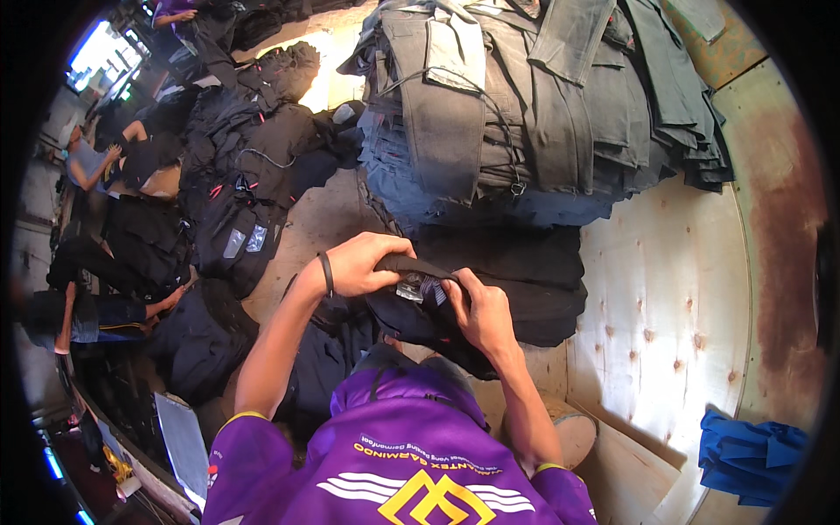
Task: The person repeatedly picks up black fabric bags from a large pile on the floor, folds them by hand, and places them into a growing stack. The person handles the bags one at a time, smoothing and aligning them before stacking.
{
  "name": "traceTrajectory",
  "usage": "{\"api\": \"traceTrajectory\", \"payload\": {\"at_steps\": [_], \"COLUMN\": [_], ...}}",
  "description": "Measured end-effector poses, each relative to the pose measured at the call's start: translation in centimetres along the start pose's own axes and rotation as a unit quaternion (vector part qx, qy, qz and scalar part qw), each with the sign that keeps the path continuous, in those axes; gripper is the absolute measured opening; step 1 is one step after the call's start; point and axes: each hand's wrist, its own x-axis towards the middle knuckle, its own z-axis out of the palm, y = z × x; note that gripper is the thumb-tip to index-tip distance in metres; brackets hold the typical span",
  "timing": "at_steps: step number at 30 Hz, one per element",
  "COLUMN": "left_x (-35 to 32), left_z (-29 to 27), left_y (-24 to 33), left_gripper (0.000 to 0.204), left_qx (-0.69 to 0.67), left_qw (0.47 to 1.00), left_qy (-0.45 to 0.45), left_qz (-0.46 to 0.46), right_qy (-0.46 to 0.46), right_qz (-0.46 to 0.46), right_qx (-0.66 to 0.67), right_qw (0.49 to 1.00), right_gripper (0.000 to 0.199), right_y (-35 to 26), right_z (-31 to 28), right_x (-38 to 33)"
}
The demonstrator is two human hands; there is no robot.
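My left hand (363,262), with a dark band round the wrist, is closed on one end of the waistband of a pair of black trousers (423,267). The other end of that waistband is pinched by my right hand (479,313), thumb and fingers pressed together. Between both hands the waistband is stretched, and a pale striped lining with a clear tag (409,289) shows inside it. The rest of the trousers hangs toward my lap. Just beyond lies a low stack of folded black garments (516,262).
A tall pile of grey and black trousers (534,122) stands ahead, a dark cord across it. Loose black garments (236,166) heap up on the left, where several other people sit. A pale wooden panel (665,306) and blue cloth (751,455) are on the right.
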Motion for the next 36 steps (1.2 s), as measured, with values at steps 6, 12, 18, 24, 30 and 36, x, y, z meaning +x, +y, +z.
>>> {"api": "traceTrajectory", "payload": {"at_steps": [6,12,18,24,30,36], "left_x": [-0.6,-1.5,0.2,6.6,18.1,32.1], "left_z": [1.4,2.3,4.4,6.8,7.8,8.1], "left_y": [0.0,-0.7,-0.1,-1.0,0.6,6.8], "left_gripper": [0.031,0.033,0.032,0.026,0.025,0.028], "left_qx": [0.014,0.0,0.115,0.165,0.13,0.064], "left_qw": [1.0,1.0,0.987,0.958,0.978,0.972], "left_qy": [0.013,-0.022,0.07,0.235,0.155,0.077], "left_qz": [-0.007,0.0,-0.09,-0.026,0.056,0.214], "right_qy": [-0.016,-0.155,-0.194,-0.27,-0.043,0.066], "right_qz": [0.018,-0.019,0.086,0.152,0.224,0.296], "right_qx": [0.003,0.035,0.049,-0.063,-0.03,-0.186], "right_qw": [1.0,0.987,0.976,0.949,0.973,0.934], "right_gripper": [0.017,0.036,0.04,0.048,0.044,0.031], "right_y": [-0.6,3.2,5.9,7.4,13.2,9.2], "right_z": [0.2,1.4,4.8,2.1,-8.5,-24.8], "right_x": [-1.2,-6.5,-10.4,-9.1,-11.1,-11.1]}}
